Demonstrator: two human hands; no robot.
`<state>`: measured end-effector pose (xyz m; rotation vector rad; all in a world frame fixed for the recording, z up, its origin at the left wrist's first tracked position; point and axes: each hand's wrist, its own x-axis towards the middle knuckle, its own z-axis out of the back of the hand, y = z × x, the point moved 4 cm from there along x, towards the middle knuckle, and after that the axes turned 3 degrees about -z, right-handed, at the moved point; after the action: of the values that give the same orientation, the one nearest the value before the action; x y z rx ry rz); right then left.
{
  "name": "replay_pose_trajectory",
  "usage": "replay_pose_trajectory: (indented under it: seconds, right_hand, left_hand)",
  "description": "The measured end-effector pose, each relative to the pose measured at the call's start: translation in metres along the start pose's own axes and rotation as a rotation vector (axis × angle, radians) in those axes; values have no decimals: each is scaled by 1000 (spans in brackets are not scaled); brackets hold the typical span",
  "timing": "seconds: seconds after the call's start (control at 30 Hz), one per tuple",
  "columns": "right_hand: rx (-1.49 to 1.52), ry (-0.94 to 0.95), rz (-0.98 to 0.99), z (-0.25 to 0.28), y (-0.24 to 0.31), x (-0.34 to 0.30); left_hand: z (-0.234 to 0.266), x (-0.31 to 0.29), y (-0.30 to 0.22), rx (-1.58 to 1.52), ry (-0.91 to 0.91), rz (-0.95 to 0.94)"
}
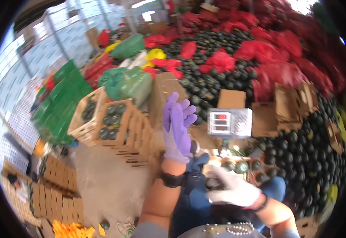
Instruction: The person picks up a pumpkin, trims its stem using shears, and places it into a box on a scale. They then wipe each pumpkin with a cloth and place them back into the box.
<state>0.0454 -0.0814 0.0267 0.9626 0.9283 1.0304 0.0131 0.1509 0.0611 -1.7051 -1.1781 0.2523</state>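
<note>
Dark melon heap (220, 79) behind raised purple-gloved left hand (177, 129), white-gloved right hand (232, 188) low.

Your left hand (177, 129) is wearing a thin, smooth purple glove, rubbery and matt; your right hand (234, 190) is wearing a white knitted cloth glove. Near left, brown cardboard boxes (119, 127) are showing a dull papery face. The dark melons (300, 158) on the right are gleaming slightly. Far off, red mesh sacks (220, 61) are looking coarse.
</note>
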Motion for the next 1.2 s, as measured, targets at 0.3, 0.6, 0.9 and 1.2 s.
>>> replay_pose_trajectory:
  seconds: [0.3,0.6,0.9,1.2]
  right_hand:
    - [1305,-200,-233,-67,-134,-26]
    - [-110,-459,-126,120,-131,-171]
    - [-310,-568,-620,278,-356,-186]
    - [-463,-424,-318,196,-540,31]
  left_hand:
    - [-73,-101,159,415,370,-54]
    - [-57,-150,246,-44,531,608]
    - [83,-196,312,714,238,852]
    - [42,-233,340,761,121,818]
